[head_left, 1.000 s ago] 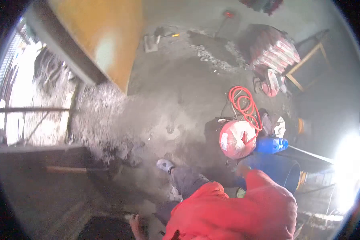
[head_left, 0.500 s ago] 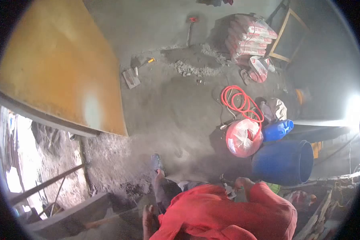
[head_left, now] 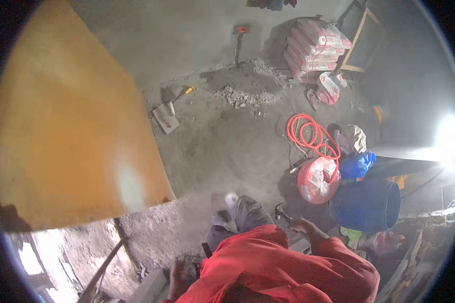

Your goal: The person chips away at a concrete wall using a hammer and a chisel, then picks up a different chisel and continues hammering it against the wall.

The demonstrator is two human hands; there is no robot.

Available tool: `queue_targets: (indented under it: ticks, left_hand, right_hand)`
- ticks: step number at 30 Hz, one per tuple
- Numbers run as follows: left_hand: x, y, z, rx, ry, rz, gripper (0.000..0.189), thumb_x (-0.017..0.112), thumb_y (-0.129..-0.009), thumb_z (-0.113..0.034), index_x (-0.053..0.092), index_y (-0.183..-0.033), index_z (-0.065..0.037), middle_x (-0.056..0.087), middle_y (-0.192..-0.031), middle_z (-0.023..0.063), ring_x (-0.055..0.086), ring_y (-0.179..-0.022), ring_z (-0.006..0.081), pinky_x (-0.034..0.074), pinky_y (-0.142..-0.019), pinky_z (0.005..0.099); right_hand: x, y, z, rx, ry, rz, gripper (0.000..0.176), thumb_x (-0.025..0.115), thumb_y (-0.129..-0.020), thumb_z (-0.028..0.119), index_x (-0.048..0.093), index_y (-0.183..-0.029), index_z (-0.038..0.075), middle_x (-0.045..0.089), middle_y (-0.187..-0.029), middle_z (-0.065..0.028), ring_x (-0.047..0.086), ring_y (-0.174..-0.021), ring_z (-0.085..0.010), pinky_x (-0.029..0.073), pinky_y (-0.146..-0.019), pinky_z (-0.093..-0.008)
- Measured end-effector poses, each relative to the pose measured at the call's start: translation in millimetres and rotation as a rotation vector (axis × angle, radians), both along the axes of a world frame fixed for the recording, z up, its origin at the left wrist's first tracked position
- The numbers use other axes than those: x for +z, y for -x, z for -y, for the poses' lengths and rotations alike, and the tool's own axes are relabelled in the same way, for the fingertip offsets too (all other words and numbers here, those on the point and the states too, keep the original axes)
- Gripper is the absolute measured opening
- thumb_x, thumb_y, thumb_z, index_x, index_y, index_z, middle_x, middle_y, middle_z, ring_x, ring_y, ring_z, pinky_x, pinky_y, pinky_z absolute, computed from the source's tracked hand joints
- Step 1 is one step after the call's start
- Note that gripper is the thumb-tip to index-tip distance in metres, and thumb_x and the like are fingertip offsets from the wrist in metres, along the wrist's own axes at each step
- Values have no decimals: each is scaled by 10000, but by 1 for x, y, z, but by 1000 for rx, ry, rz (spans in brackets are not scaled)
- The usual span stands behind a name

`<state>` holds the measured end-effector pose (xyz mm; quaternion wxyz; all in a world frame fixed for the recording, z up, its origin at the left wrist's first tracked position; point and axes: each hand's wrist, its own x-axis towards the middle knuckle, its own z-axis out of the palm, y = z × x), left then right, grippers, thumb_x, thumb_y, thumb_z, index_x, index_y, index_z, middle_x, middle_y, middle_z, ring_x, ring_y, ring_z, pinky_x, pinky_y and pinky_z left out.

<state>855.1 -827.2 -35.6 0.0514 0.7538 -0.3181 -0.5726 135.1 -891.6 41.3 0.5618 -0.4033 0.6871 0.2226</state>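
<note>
My right hand [head_left: 302, 226] is closed on a hammer [head_left: 280, 210]; its dark head points away from me, right of my knee. My left hand [head_left: 179, 271] hangs low at my left side, dim and blurred, so its fingers are hard to make out. Close by it is a grey block-like piece [head_left: 149, 287]. My red shirt [head_left: 268, 262] fills the lower middle. One bent leg in grey trousers [head_left: 253, 214] shows ahead of it.
On the right stand a blue barrel [head_left: 366, 204], a blue jug [head_left: 358, 165] and a red-and-white sack [head_left: 316, 184] with a red hose [head_left: 308, 132]. Cement bags [head_left: 313, 50] are stacked at the back. A trowel-like tool [head_left: 166, 117] lies near the large orange-brown panel [head_left: 76, 136].
My view has turned, and the orange-brown panel covers more of the left. My leg has bent forward, and the hammer in my right hand shows more clearly. My left hand has shifted slightly left.
</note>
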Motion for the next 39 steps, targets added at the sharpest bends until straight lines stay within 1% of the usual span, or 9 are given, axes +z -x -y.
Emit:
queue_targets:
  ticks: [3, 5, 6, 11, 16, 31, 33, 35, 39]
  left_hand:
    - [-14, -20, 134, -42, 255, -117, 462, 589, -887, -320, 531, -1255, -46, 629, -1102, 145, 558, -1099, 309, 383, -980, 451]
    - [-45, -39, 230, -1601, 466, 736, 449, 536, -899, -236, 489, -1304, -50, 576, -1223, 112, 539, -1119, 316, 377, -991, 476]
    - [-57, -16, 282, -851, 267, 581, 455, 562, -848, -135, 495, -1285, -28, 554, -1263, 120, 534, -1132, 302, 424, -957, 450]
    - [-33, 53, 504, -1261, 1214, 747, 142, 602, -821, -104, 636, -947, -48, 635, -973, 114, 622, -932, 297, 514, -801, 400]
    - [-52, 112, 659, -572, 127, -157, 252, 631, -845, -231, 622, -993, -27, 626, -1039, 155, 611, -933, 294, 495, -813, 407]
    - [-287, 215, 1168, -1657, 831, 528, 366, 566, -911, -277, 556, -1180, -29, 605, -1134, 199, 580, -1074, 332, 497, -843, 414]
    - [-197, 339, 1238, -655, 41, 163, 347, 545, -924, -324, 575, -1129, -46, 625, -1069, 215, 603, -1000, 361, 508, -791, 442]
    - [-400, 270, 1294, -974, 360, 247, 376, 516, -931, -385, 584, -1076, -46, 640, -1056, 192, 633, -905, 363, 518, -736, 445]
    - [-422, 345, 1382, -1180, 22, 272, 427, 593, -904, -389, 611, -1194, -76, 653, -1029, 79, 614, -874, 213, 484, -802, 384]
  right_hand:
    - [3, -13, 28, -148, 146, 115, 220, 689, -765, 329, 722, -864, 134, 706, -868, -73, 651, -749, -251, 511, -681, -389]
    - [-46, -10, 49, 540, 104, -33, 330, 648, -807, 387, 681, -1062, 180, 687, -1011, -72, 661, -861, -238, 525, -759, -344]
    - [-38, -12, 76, 548, 98, -16, 330, 648, -807, 387, 681, -1062, 180, 687, -1011, -72, 661, -861, -238, 525, -759, -344]
    - [-53, -3, 201, 307, -345, -32, 228, 699, -764, 270, 690, -885, 77, 679, -899, -81, 663, -787, -259, 524, -656, -342]
    - [-83, 23, 275, -468, -31, 127, 314, 730, -738, 367, 715, -789, 57, 667, -741, -89, 606, -597, -181, 483, -538, -375]
    - [-43, -14, 546, -1221, -107, -183, 207, 684, -822, 228, 608, -887, 48, 513, -611, 0, 496, -494, -108, 424, -434, -286]
    - [-56, -40, 542, -1197, -187, -247, 202, 682, -823, 230, 625, -874, 44, 522, -617, -7, 502, -501, -109, 427, -438, -288]
    - [-58, -76, 526, -1464, -353, -268, 199, 685, -819, 226, 636, -826, 33, 539, -621, -21, 518, -508, -114, 441, -448, -295]
    - [-25, -145, 540, -1412, -667, -373, 223, 695, -812, 232, 632, -819, 19, 564, -619, -36, 544, -514, -132, 438, -454, -322]
